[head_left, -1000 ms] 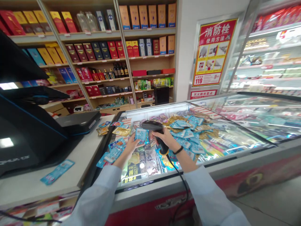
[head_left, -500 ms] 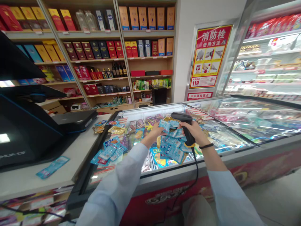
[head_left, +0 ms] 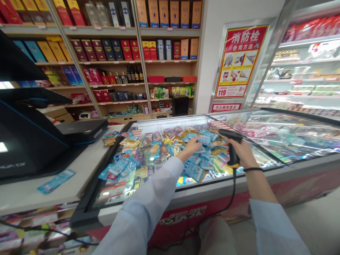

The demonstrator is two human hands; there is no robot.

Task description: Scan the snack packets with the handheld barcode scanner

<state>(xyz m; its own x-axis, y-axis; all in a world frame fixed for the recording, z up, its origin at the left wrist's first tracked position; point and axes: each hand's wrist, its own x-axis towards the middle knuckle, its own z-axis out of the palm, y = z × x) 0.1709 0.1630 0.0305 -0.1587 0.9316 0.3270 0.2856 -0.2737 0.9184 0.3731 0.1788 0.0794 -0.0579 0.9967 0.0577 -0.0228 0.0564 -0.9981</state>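
Note:
My right hand [head_left: 243,153] is wrapped around the grip of a black barcode scanner [head_left: 231,136], whose cord hangs down over the freezer's front. To its left, my left hand [head_left: 192,146] reaches into a loose pile of blue snack packets [head_left: 195,170] on the glass top. Its fingers are closed at the edge of a blue packet [head_left: 205,140], and the fingertips are partly hidden. Gold packets [head_left: 219,151] show among the blue ones. Farther left on the glass lies a smaller group of blue packets [head_left: 120,168].
The chest freezer [head_left: 265,174] has sliding glass lids. A counter [head_left: 79,170] at left carries a black checkout machine [head_left: 23,141] and a single blue packet [head_left: 56,181]. The scanner's cord [head_left: 234,191] loops near my knees. Shelves of boxed bottles stand behind.
My right hand has moved right with the scanner, away from the pile's middle. My left hand has also shifted right, from a raised blue packet to the packets in the pile.

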